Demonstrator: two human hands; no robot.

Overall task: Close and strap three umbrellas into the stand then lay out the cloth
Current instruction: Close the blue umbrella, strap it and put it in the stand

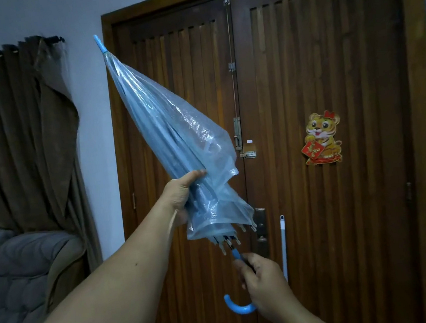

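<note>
A dark brown slatted wooden double door (311, 150) is standing behind both hands, filling most of the view. A brown pleated curtain (18, 135) is hanging well to the left of the left hand, with a grey tufted sofa (20, 276) sitting below it. The folded translucent blue plastic umbrella (172, 139) is tilting up and to the left, its tip above the left hand and its canopy still loose. The left hand (181, 199) is wrapping around the gathered canopy near its lower edge, thumb on top. The right hand (262, 280) is gripping the shaft just above the blue hooked handle (239, 307). A pale stick (284, 246) is leaning on the door just right of the right hand. A yellow tiger sticker (322, 138) is showing above it.
</note>
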